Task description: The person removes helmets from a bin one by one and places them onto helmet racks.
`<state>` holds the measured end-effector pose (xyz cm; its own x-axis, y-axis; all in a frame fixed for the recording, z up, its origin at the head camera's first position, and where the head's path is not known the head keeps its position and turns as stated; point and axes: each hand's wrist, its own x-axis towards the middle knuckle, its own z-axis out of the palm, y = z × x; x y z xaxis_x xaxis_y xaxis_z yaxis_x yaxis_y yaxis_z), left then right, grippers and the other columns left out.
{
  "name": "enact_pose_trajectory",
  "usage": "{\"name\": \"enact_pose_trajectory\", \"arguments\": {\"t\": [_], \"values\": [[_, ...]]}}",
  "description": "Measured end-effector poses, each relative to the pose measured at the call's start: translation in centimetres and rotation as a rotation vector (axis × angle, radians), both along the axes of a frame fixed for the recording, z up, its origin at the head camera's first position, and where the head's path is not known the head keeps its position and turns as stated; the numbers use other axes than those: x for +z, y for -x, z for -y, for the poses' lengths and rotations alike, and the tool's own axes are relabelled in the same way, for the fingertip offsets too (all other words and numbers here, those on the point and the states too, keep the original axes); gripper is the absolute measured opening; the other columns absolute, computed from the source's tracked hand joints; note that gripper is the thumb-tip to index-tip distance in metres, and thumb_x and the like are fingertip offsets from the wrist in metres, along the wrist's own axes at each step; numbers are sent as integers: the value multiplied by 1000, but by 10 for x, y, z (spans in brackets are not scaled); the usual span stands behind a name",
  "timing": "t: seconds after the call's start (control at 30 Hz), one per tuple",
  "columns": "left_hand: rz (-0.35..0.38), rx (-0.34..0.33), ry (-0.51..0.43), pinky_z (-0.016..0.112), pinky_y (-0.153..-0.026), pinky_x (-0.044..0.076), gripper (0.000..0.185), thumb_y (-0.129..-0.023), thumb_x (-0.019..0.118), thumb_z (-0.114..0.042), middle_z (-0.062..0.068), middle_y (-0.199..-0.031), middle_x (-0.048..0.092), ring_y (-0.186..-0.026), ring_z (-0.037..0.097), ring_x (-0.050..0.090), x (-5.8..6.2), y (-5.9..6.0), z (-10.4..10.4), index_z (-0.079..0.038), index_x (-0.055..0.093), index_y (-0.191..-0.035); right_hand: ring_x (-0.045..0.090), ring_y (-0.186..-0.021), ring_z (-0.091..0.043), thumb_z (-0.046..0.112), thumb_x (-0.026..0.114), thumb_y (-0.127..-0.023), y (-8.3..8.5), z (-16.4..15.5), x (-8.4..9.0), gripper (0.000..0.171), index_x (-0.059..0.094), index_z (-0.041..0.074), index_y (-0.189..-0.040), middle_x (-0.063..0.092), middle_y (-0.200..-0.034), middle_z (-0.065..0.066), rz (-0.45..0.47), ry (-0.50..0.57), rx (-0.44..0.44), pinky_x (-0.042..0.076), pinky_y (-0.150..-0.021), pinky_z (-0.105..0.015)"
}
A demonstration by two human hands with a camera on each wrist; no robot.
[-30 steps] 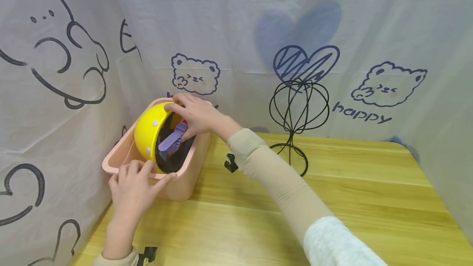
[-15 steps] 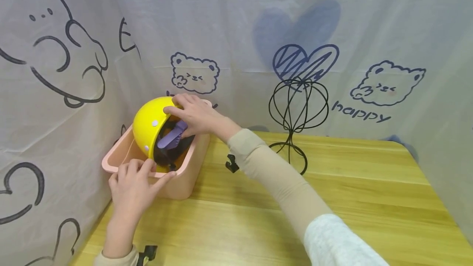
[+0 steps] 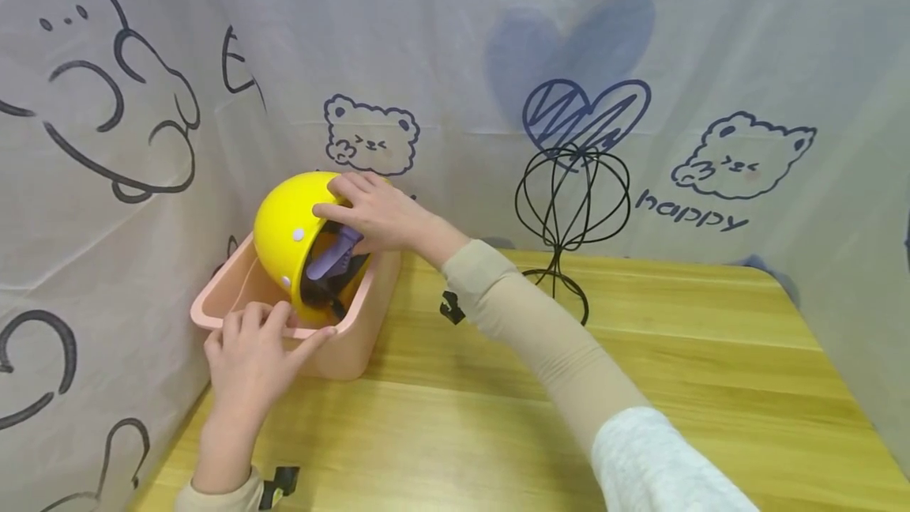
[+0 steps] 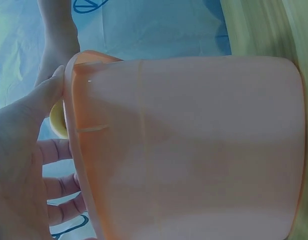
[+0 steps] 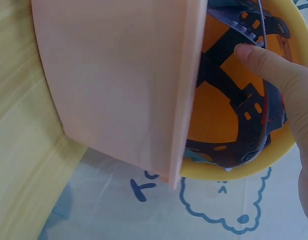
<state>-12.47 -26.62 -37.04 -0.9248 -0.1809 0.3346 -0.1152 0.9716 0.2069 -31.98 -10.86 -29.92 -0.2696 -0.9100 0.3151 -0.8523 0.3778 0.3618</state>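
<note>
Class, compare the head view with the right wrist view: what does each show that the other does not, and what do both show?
Only the head view shows the left hand holding the near rim of the pink tub, the black wire stand on the wooden table, and the helmet's yellow outer shell with pale dots.

Only the right wrist view shows the helmet's orange lining and dark strap webbing close up, with the thumb inside.

Both show the yellow helmet, the tub, the right hand and the printed cloth backdrop.
</note>
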Motion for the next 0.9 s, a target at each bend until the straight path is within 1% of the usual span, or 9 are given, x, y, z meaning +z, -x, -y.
{"name": "enact_pose_trajectory", "arguments": {"t": [0.23,0.53,0.73,0.9], "values": [[42,-2,-7,66,-80,24,67,-69,40,-79,14,-104,44,-107,42,34,3,1,0,-17,49,-92,34,-123,-22,58,62,-72,0,-7,7,69,36,32,-129,36,-131,-5,-22,-1,49,31,-102,-36],[37,-7,-7,66,-81,24,69,-70,40,-79,15,-106,44,-108,43,33,5,4,0,-15,50,-96,35,-122,-22,57,62,-73,3,-15,22,66,36,32,-128,37,-130,-5,-52,22,60,28,-105,-36],[39,-5,-16,66,-81,23,68,-69,40,-79,15,-105,44,-108,42,32,3,3,0,-16,49,-92,34,-123,-24,55,61,-75,3,-22,30,63,37,31,-128,36,-131,-7,-60,32,71,28,-104,-37],[50,0,-23,66,-82,23,68,-69,40,-79,14,-106,44,-109,43,32,1,1,1,-16,49,-91,35,-120,-25,54,61,-76,2,-28,38,61,39,30,-127,38,-128,-9,-85,53,110,30,-102,-38]]}}
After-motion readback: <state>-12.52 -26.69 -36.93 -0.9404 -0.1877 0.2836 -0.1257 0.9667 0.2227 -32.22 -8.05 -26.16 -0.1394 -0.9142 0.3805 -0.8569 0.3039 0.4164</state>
